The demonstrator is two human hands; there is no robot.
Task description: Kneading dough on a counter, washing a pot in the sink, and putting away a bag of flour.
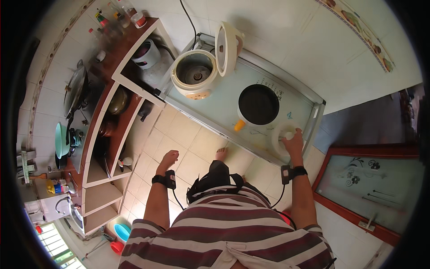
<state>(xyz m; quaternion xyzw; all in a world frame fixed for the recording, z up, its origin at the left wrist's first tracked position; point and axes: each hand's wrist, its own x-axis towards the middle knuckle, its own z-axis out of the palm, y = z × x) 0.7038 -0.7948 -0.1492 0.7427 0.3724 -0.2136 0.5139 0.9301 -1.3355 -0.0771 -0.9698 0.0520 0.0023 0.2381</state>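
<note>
My right hand point(294, 145) reaches over the right end of a glass-topped table point(233, 103). Its thumb and fingers curl around a small white round thing point(289, 135), perhaps an egg or a knob. Under it lies a pale, see-through round dish or lid point(277, 138); which one I cannot tell. Just left of that is a black frying pan point(259, 104) with an orange handle. My left hand point(169, 159) hangs above the floor, fingers curled in, with nothing seen in it. A cream rice cooker point(197, 92) stands at the table's left end, lid point(227, 48) raised.
A brown-topped shelf unit point(121, 54) runs along the left, carrying bottles, a wok point(75, 89) and a mint-green basin point(62, 140). A gas cylinder point(147, 54) sits in its far compartment. At right is a red-framed glass door point(367, 188). A cord point(192, 22) hangs behind the cooker.
</note>
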